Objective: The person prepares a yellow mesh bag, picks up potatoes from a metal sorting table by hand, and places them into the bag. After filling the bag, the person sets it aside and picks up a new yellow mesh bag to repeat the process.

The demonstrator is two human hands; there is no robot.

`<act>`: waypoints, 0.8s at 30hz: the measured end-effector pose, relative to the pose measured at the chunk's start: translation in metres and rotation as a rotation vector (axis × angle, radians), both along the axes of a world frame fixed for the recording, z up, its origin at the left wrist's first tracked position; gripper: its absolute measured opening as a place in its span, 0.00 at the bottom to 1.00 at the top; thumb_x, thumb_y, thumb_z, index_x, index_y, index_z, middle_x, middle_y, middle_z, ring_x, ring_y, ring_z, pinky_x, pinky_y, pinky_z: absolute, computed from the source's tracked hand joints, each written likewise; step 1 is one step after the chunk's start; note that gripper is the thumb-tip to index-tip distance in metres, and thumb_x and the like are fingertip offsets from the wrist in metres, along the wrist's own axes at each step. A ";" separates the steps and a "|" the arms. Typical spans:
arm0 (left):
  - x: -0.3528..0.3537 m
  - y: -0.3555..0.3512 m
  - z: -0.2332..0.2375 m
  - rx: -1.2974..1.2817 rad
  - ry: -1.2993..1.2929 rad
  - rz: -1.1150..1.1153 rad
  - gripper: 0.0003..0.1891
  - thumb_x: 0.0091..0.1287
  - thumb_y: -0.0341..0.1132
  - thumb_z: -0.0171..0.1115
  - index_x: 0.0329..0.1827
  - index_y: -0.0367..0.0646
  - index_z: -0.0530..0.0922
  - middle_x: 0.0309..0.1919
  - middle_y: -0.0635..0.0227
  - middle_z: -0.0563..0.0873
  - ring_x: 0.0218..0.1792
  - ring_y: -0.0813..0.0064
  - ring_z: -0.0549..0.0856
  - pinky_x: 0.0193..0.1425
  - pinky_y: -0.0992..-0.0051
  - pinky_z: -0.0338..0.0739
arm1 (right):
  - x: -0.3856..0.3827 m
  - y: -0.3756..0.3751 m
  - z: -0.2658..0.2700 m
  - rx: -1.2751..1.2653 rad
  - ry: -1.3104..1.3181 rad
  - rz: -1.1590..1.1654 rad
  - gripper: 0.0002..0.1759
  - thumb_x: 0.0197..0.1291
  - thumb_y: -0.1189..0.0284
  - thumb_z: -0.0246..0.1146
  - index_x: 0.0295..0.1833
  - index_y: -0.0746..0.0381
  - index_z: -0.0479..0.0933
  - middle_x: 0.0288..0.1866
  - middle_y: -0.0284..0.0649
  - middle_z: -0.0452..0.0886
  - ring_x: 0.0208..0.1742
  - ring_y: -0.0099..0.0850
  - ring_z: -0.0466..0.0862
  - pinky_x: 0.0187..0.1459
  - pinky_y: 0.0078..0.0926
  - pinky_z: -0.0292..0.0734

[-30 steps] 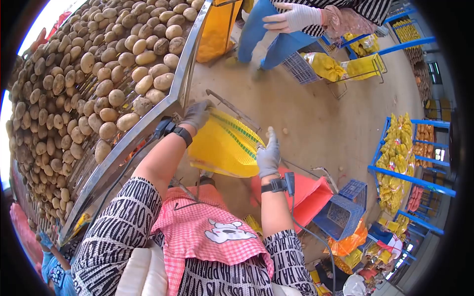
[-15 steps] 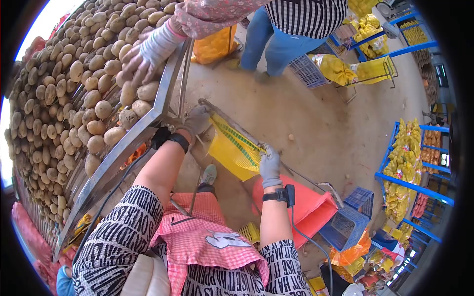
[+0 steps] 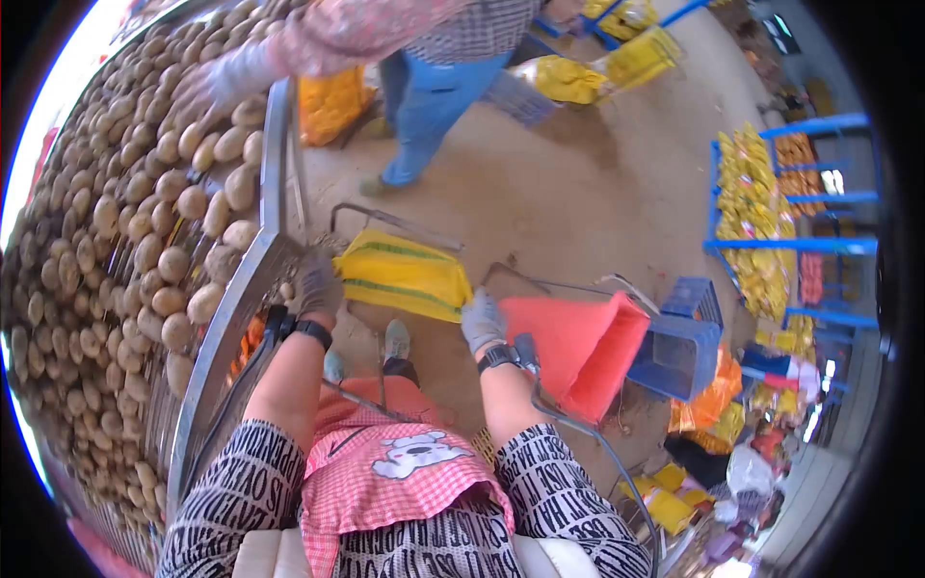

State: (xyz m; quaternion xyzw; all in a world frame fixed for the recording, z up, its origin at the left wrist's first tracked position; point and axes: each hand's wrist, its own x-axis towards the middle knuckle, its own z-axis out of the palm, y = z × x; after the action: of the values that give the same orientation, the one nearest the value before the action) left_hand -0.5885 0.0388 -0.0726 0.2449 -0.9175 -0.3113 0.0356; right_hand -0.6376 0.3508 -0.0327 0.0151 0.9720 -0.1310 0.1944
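The person's left hand (image 3: 316, 286), in a grey glove, is closed on the left end of one yellow net bag (image 3: 400, 275). The right hand (image 3: 482, 321), gloved the same way, has its fingers folded on the bag's right end, so both hands are clamped on this bag. The bag has green stripes and no label that I can read. It hangs just beside the corner of the potato table (image 3: 252, 279), at its metal rim, on a thin wire frame (image 3: 390, 214) above the concrete floor. Each wrist carries one black band (image 3: 498, 357), two in all, and a cable goes from the right one. The only writing is on the person's black and white sleeves (image 3: 246, 482), in big capital letters. On the left sleeve I can make out something like "IS OVER"; the rest is too bent to read. The pink checked apron (image 3: 405, 482) shows one white cartoon animal. Right of the yellow bag stands one red bag (image 3: 578, 347), touching two blue crates (image 3: 674, 354). The potatoes (image 3: 145, 222) on the table are too many to count. At the far edge of the table a co-worker's gloved hand (image 3: 207, 82) rests on them.
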 end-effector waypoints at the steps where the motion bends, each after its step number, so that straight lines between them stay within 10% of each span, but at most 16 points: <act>1: 0.004 -0.005 -0.017 0.016 0.031 0.077 0.16 0.59 0.26 0.56 0.52 0.43 0.78 0.44 0.47 0.83 0.54 0.45 0.80 0.56 0.55 0.75 | 0.003 0.002 0.010 -0.050 -0.080 -0.099 0.22 0.62 0.59 0.62 0.60 0.55 0.74 0.54 0.53 0.83 0.55 0.53 0.83 0.52 0.51 0.78; 14: 0.032 -0.010 0.054 0.149 -0.389 -0.173 0.27 0.59 0.34 0.70 0.63 0.42 0.76 0.53 0.45 0.85 0.56 0.46 0.84 0.58 0.57 0.79 | 0.073 -0.015 0.048 -0.232 0.061 -0.247 0.20 0.59 0.65 0.64 0.55 0.60 0.75 0.41 0.54 0.86 0.45 0.51 0.87 0.47 0.50 0.80; 17: 0.043 -0.052 -0.103 0.282 -0.369 -0.172 0.26 0.62 0.33 0.67 0.66 0.44 0.75 0.54 0.47 0.86 0.55 0.51 0.86 0.54 0.58 0.82 | 0.076 -0.024 0.060 -0.433 -0.122 -0.407 0.16 0.58 0.67 0.62 0.51 0.62 0.76 0.41 0.56 0.86 0.43 0.52 0.87 0.46 0.50 0.80; 20: 0.054 -0.019 0.029 0.404 -0.394 -0.103 0.23 0.65 0.31 0.63 0.65 0.46 0.76 0.53 0.50 0.87 0.52 0.57 0.88 0.49 0.62 0.84 | 0.083 -0.029 0.050 -0.800 -0.207 -0.770 0.12 0.57 0.70 0.60 0.45 0.64 0.77 0.44 0.57 0.85 0.46 0.53 0.86 0.47 0.49 0.79; 24: 0.037 0.002 0.077 0.615 -0.488 -0.029 0.16 0.67 0.27 0.59 0.58 0.42 0.82 0.45 0.55 0.89 0.43 0.60 0.89 0.49 0.66 0.81 | 0.084 -0.031 0.056 -0.317 0.076 -0.573 0.18 0.56 0.70 0.62 0.54 0.60 0.75 0.51 0.53 0.83 0.57 0.51 0.82 0.55 0.48 0.77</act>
State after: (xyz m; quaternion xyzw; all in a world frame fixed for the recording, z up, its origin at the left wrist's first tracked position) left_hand -0.5515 0.0407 0.0041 0.2979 -0.7664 -0.5047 -0.2630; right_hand -0.5540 0.3196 0.0229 0.2523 0.9025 -0.3304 0.1129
